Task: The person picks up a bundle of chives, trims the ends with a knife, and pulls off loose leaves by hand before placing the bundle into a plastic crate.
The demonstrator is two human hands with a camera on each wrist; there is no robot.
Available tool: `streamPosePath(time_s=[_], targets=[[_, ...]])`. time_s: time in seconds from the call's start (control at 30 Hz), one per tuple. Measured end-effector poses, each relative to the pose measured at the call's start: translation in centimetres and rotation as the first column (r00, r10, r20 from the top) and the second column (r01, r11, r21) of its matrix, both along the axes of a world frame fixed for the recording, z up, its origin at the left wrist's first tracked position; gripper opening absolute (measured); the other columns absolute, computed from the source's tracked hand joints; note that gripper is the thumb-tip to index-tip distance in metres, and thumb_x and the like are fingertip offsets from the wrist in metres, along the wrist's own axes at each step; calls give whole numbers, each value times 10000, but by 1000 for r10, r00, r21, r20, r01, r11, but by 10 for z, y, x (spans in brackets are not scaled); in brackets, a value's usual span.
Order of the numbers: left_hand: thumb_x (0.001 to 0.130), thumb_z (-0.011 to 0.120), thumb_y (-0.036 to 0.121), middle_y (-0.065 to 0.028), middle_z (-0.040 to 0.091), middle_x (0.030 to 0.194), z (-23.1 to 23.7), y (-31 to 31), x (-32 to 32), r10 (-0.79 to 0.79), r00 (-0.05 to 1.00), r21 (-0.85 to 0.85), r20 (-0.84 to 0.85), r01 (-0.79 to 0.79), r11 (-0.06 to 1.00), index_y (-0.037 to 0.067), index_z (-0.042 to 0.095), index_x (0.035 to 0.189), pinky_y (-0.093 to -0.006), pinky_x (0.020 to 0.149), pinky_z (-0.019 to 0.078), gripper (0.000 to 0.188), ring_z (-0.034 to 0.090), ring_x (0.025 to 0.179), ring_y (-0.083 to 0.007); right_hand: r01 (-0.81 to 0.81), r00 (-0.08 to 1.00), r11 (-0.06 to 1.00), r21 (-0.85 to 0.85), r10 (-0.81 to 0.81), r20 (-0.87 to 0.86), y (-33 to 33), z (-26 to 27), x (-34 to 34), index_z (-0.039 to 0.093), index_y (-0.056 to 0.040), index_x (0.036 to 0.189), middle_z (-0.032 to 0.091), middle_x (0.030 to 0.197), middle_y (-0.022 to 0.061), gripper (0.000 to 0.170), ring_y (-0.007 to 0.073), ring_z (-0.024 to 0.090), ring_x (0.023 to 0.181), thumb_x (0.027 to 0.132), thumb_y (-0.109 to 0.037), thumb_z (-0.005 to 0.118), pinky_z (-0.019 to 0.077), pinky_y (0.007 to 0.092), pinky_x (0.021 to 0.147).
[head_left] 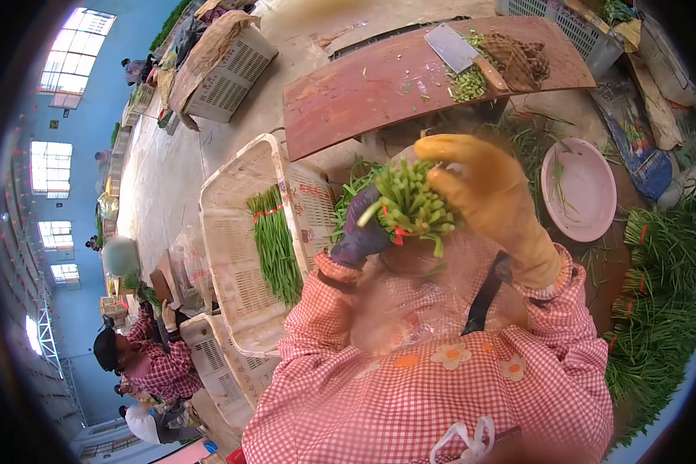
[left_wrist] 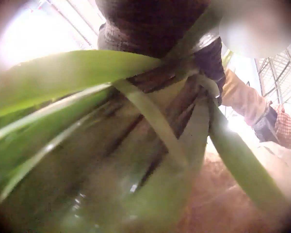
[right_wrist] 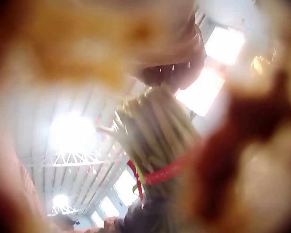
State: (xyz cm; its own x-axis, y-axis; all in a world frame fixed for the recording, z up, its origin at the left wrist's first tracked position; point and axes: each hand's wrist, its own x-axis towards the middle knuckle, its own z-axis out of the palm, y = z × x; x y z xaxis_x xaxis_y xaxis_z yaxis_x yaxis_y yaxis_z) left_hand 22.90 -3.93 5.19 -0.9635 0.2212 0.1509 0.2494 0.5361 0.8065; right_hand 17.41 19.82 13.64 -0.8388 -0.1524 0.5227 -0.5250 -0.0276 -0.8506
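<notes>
A bunch of garlic chives (head_left: pixel 414 203) is held up before the chest, pale cut ends toward the head camera. My left hand (head_left: pixel 361 232), in a dark purple glove, grips the bunch from the side. A red band (right_wrist: pixel 167 171) circles the stalks just below their ends. Flat green leaves (left_wrist: pixel 87 73) spread below the left hand in the left wrist view. My right hand (head_left: pixel 491 197), in a yellow-orange rubber glove, is beside the cut ends with its fingers bent over them but not closed round the bunch. Its glove looms blurred in the right wrist view.
A white crate (head_left: pixel 243 158) at left holds another banded chive bunch (head_left: pixel 274 255). Ahead, a red-brown board (head_left: pixel 363 85) carries a cleaver (head_left: pixel 452 48), chopped ends and a brown cloth. A pink basin (head_left: pixel 580 220) and piled chives (head_left: pixel 661 309) lie at right. Another person (head_left: pixel 158 359) sits at left.
</notes>
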Motion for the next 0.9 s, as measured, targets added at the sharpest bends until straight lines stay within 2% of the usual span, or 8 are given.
streamPosePath(time_s=[0.07,0.13,0.2,0.27,0.37,0.53,0.6,0.9], targets=[[790,786,368,-144,612,1282,0,-8,-2,9,1000,-35,-10,-9,999,75,575,1300,-392,1039,448,625,574,1206,-256,3,986,969,-247,38,161,8,11,-2,715,-6,996,723,995,63,117,136,656,915,901,-71,693,519,278,809],[775,792,249,-119,570,1352,28,-4,-8,-95,968,768,233,-123,629,62,517,1350,-408,1067,433,664,527,1262,-230,291,918,929,-230,-203,340,25,22,-7,714,7,984,707,907,36,99,104,634,816,940,-63,657,511,253,764],[676,893,67,-91,595,1320,40,-31,-9,-59,986,823,159,-99,560,60,492,1366,-396,1017,486,798,565,1204,-217,242,954,960,-140,-210,215,42,12,-7,692,6,975,682,878,40,102,107,609,806,959,-77,635,484,256,781],[661,892,33,-84,614,1292,44,-58,-8,156,984,559,88,-178,810,55,508,1354,-385,1004,497,792,579,1179,-211,113,920,993,-44,-88,382,45,5,-1,690,0,943,675,855,32,109,101,604,797,955,-100,647,472,242,770],[629,899,-3,-78,634,1260,60,-80,-3,257,966,383,-8,-235,893,50,537,1332,-385,1004,499,793,590,1153,-195,-29,905,998,63,-1,426,30,-9,6,692,8,934,653,816,1,161,54,555,732,959,-147,654,432,213,663],[802,792,172,-64,652,1228,94,-85,18,349,928,609,128,-351,711,36,589,1282,-362,970,515,539,592,1150,-182,-198,918,972,128,138,371,-1,-13,4,689,10,1005,673,891,15,127,77,589,821,936,-92,660,467,227,751],[868,720,216,-65,664,1203,99,-103,19,349,931,328,-106,-298,896,34,607,1264,-354,938,533,449,601,1147,-190,-213,930,962,172,146,337,-12,-8,6,684,8,1083,691,970,30,180,101,613,872,918,-64,669,489,250,815],[895,680,208,-76,713,1008,140,-175,81,549,825,890,132,-343,301,31,674,1125,-316,796,584,290,698,892,-175,-404,892,892,203,336,302,-55,14,-1,667,0,1158,706,1034,52,254,114,638,928,913,-65,670,498,257,853]])
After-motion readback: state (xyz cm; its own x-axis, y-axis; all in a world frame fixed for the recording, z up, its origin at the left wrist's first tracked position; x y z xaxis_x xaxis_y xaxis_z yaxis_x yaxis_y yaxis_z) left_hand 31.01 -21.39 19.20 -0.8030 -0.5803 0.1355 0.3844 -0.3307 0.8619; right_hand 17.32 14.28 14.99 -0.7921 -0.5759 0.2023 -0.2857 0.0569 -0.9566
